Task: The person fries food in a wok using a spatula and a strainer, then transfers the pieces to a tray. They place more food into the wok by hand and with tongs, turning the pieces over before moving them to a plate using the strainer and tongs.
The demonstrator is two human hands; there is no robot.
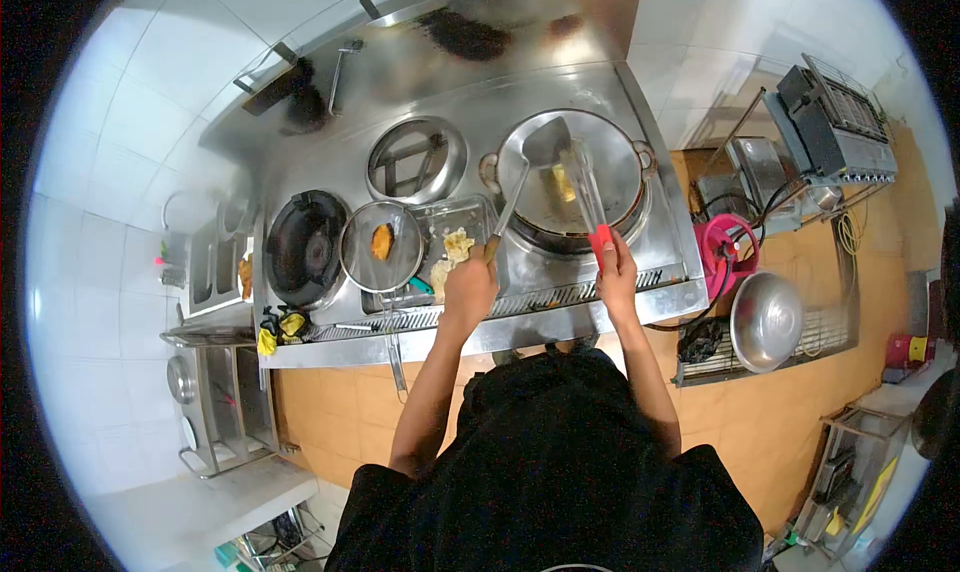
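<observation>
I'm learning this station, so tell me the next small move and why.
Probably bring the tongs in the right hand onto the yellow piece and close them gently. It shows within the big pot, right beside the tongs, while the left hand holds a spatula over the pot. A browned piece sits in the strainer.
</observation>
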